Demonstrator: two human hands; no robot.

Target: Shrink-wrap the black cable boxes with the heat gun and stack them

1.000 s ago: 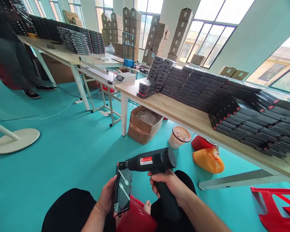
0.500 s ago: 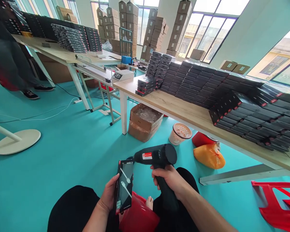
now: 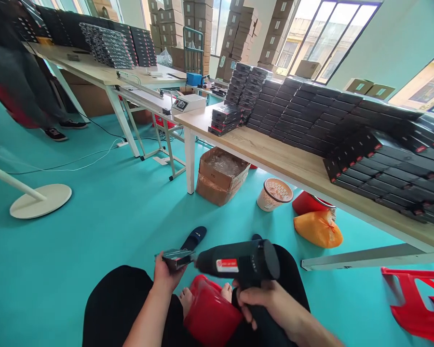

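Observation:
My left hand (image 3: pixel 166 275) is closed around a slim black cable box (image 3: pixel 177 258), which is tilted so that an end with a dark, glossy surface faces the nozzle. In my right hand (image 3: pixel 264 299) is a black heat gun (image 3: pixel 238 260) with a red and white label, gripped by its handle. Its nozzle points left and sits close beside the box; whether they touch I cannot tell. Below both hands, between my knees, is a red plastic stool (image 3: pixel 211 313).
Stacks of black boxes (image 3: pixel 304 113) fill much of the wooden table (image 3: pixel 271 147) ahead. Beneath it stand a cardboard carton (image 3: pixel 217 180), a waste basket (image 3: pixel 273 195) and an orange bag (image 3: pixel 318 229). A round white stand base (image 3: pixel 41 200) is at left. A person (image 3: pixel 21 82) is at far left.
The box has turned from upright, with its printed cable picture facing me, to nearly flat with an end toward the heat gun. The heat gun has come lower and nearer to me.

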